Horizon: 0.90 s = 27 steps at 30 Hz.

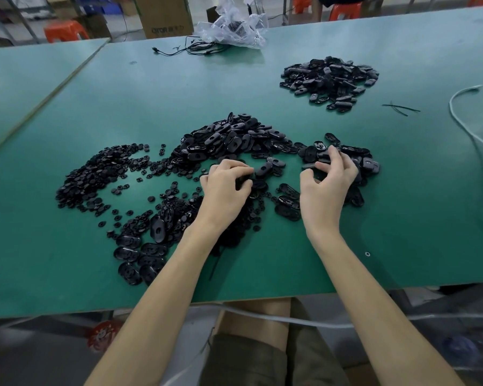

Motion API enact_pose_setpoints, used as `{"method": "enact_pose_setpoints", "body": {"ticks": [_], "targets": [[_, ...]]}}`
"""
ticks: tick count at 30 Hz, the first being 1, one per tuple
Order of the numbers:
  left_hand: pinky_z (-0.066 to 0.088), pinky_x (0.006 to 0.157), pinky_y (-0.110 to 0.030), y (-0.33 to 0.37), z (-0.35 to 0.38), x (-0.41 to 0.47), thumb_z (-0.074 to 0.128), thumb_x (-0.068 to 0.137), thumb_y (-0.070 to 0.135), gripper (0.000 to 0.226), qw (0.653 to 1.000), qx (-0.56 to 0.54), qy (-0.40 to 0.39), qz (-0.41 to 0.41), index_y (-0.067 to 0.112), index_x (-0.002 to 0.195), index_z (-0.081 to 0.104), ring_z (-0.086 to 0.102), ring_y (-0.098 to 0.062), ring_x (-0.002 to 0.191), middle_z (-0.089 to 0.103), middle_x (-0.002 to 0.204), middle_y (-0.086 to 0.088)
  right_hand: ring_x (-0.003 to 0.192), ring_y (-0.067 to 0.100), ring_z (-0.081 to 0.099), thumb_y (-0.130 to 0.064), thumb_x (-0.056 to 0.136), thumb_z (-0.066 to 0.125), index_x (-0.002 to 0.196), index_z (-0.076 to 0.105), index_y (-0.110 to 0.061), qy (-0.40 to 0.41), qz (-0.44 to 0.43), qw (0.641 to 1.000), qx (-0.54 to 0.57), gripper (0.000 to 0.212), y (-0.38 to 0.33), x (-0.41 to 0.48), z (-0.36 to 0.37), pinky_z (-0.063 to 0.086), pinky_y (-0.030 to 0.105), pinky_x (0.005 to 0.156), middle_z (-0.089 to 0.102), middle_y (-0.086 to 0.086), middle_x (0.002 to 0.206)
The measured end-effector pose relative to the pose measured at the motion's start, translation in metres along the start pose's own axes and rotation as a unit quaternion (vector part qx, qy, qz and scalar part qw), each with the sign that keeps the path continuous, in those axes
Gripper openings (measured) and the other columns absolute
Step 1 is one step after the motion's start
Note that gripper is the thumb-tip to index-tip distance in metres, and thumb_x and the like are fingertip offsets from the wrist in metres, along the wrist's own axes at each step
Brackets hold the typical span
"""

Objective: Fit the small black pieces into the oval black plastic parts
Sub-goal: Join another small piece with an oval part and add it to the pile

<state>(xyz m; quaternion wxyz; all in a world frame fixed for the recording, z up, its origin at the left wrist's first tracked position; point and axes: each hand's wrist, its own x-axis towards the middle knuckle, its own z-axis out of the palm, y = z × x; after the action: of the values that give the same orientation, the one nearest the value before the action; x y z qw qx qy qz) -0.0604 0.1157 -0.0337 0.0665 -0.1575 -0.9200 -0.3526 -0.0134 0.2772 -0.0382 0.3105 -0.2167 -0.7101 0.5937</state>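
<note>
In front of the heap of oval parts (229, 137) on the counter (151, 87), the left hand (226, 188) is gripping a black part (244, 181); the right hand (328, 185) is reaching, fingers bent, into ovals right of the heap, though I cannot tell whether it is gripping one; small pieces (95, 174) are lying left of the heap; squaring a piece over an oval's hole before pressing is looking wisest.

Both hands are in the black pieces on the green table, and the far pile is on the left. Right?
No. The head view shows the far pile on the right. The left hand and right hand are both in the black pieces on the green table.
</note>
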Motion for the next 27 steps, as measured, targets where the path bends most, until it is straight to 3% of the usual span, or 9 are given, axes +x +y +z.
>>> {"method": "enact_pose_setpoints", "body": {"ticks": [4,8,11,14,17,19,22,25,27], "targets": [[0.013,0.089,-0.019,-0.001,-0.0007,-0.0005,0.07,0.099,0.026,0.021,1.0,-0.005,0.016,0.003,0.025,0.12,0.075,0.046,-0.01,0.124,0.059,0.126,0.01,0.115,-0.004,0.047,0.003,0.097,0.054,0.155,0.041,-0.012,0.006,-0.014,1.0,-0.001,0.061,-0.0015,-0.0008,-0.0004,0.049,0.012,0.083,0.02,0.005,0.158],[0.013,0.088,-0.021,-0.0011,0.0004,-0.0003,0.074,0.095,0.033,0.018,1.0,0.005,0.012,0.012,0.028,0.111,0.078,0.044,-0.01,0.121,0.058,0.12,0.012,0.126,0.008,0.05,0.006,0.096,0.056,0.151,0.051,-0.014,-0.007,-0.055,0.998,-0.006,0.059,-0.0027,-0.0005,-0.0001,0.052,0.016,0.088,0.027,0.002,0.162],[0.014,0.089,-0.023,-0.0001,0.0003,-0.0007,0.078,0.091,0.036,0.017,1.0,0.006,0.013,0.014,0.029,0.107,0.079,0.043,-0.01,0.119,0.06,0.119,0.01,0.121,0.011,0.057,0.001,0.097,0.06,0.132,0.069,-0.017,-0.063,-0.092,0.993,-0.031,0.04,-0.0027,-0.0022,0.001,0.053,0.02,0.091,0.055,-0.004,0.138],[0.017,0.09,-0.025,0.0016,-0.0005,-0.0013,0.079,0.09,0.031,0.01,0.999,-0.012,0.031,0.021,0.032,0.099,0.077,0.048,-0.011,0.116,0.061,0.113,0.011,0.12,0.011,0.058,-0.007,0.097,0.067,0.117,0.076,-0.021,-0.14,-0.116,0.981,-0.07,0.026,-0.0008,-0.0039,0.0034,0.052,0.024,0.093,0.065,-0.011,0.119],[0.033,0.108,-0.039,0.0024,-0.0031,-0.0013,0.077,0.093,0.025,0.012,0.996,-0.083,0.029,0.015,0.035,0.095,0.07,0.061,-0.011,0.102,0.067,0.097,0.014,0.117,0.008,0.057,-0.011,0.095,0.072,0.117,0.076,-0.028,-0.199,-0.134,0.967,-0.089,0.028,-0.0007,-0.0054,0.005,0.049,0.017,0.089,0.069,-0.014,0.114],[0.045,0.104,-0.047,0.0029,-0.005,-0.0017,0.076,0.093,0.024,0.01,0.993,-0.119,0.021,0.007,0.032,0.095,0.07,0.064,-0.006,0.092,0.069,0.089,0.013,0.112,0.004,0.058,-0.01,0.095,0.072,0.12,0.075,-0.031,-0.232,-0.128,0.961,-0.078,0.032,-0.0013,-0.0071,0.0055,0.045,0.01,0.084,0.071,-0.015,0.112],[0.051,0.097,-0.042,0.0056,-0.0051,-0.0029,0.077,0.093,0.025,0.005,0.99,-0.142,0.015,0.009,0.026,0.097,0.073,0.065,0.0,0.086,0.072,0.087,0.014,0.1,0.002,0.064,-0.007,0.095,0.071,0.112,0.077,-0.031,-0.243,-0.124,0.959,-0.07,0.03,-0.0022,-0.007,0.005,0.044,0.008,0.08,0.073,-0.013,0.109],[0.046,0.1,-0.042,0.0053,-0.0044,-0.0014,0.071,0.098,0.03,0.008,0.992,-0.11,0.065,0.011,0.023,0.099,0.073,0.065,-0.007,0.09,0.073,0.091,0.011,0.097,0.003,0.067,-0.004,0.096,0.068,0.105,0.078,-0.027,-0.207,-0.105,0.97,-0.068,0.027,-0.0021,-0.0052,0.0045,0.048,0.013,0.082,0.074,-0.01,0.108],[0.033,0.097,-0.031,-0.0007,-0.0064,0.0009,0.064,0.102,0.026,0.007,0.989,-0.011,0.148,-0.005,0.024,0.105,0.07,0.058,-0.011,0.096,0.071,0.103,0.007,0.094,0.004,0.068,-0.004,0.097,0.068,0.103,0.078,-0.026,-0.19,-0.089,0.976,-0.058,0.025,-0.0016,-0.0053,0.004,0.05,0.014,0.083,0.074,-0.008,0.107]]}}
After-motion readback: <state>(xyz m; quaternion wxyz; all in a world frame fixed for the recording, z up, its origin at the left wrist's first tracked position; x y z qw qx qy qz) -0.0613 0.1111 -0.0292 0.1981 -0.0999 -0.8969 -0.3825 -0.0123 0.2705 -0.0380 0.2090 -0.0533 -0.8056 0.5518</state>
